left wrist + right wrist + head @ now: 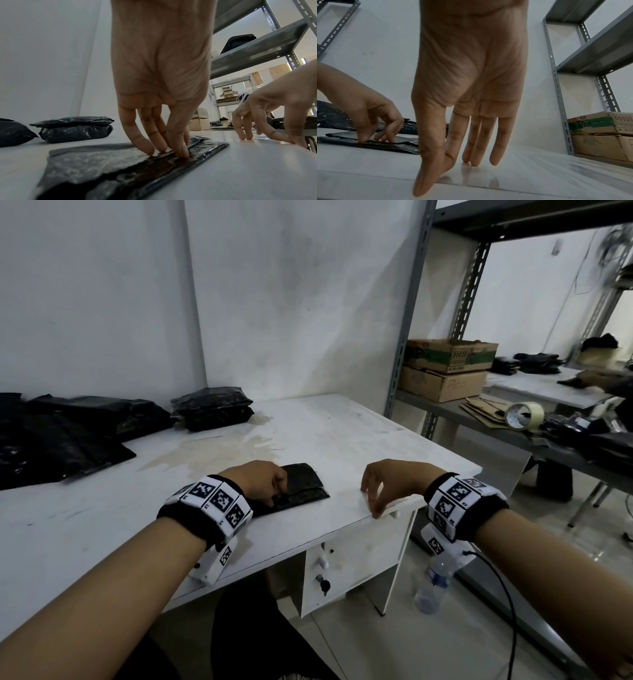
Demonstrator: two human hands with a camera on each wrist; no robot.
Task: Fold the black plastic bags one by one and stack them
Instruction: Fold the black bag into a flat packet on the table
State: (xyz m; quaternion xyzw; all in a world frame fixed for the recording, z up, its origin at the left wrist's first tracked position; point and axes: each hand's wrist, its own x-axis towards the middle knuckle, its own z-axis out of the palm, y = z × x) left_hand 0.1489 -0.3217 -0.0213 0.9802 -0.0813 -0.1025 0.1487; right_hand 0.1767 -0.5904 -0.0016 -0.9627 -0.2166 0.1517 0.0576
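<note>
I see my left hand (261, 478) pressing down on a flat, folded black plastic bag (301, 489) that lies on the white bench (342, 440), close to the front edge. In the left wrist view the fingertips (181, 152) push straight down on the shiny fold of the bag, fingers long and close together, not curled around it. The bag lies flat on the bench and a folded flap lies on top of it.

My right hand (383, 481) is just to the right of the bag, not touching it. Its fingers are straight and loose. In the right wrist view the fingertips (476, 162) touch the bare bench top, and the thumb hangs at the front edge. It holds nothing.

At the back of the bench, by the white wall, sits a small stack of folded black plastic bags (214, 407). To the left of it is a big loose pile of black plastic bags (61, 436), well apart from my hands.

To the right stands a grey metal shelf (445, 409) with two brown cardboard boxes (445, 371) and a roll of clear tape (524, 414). A clear plastic water bottle (433, 583) stands on the floor beside the bench.
</note>
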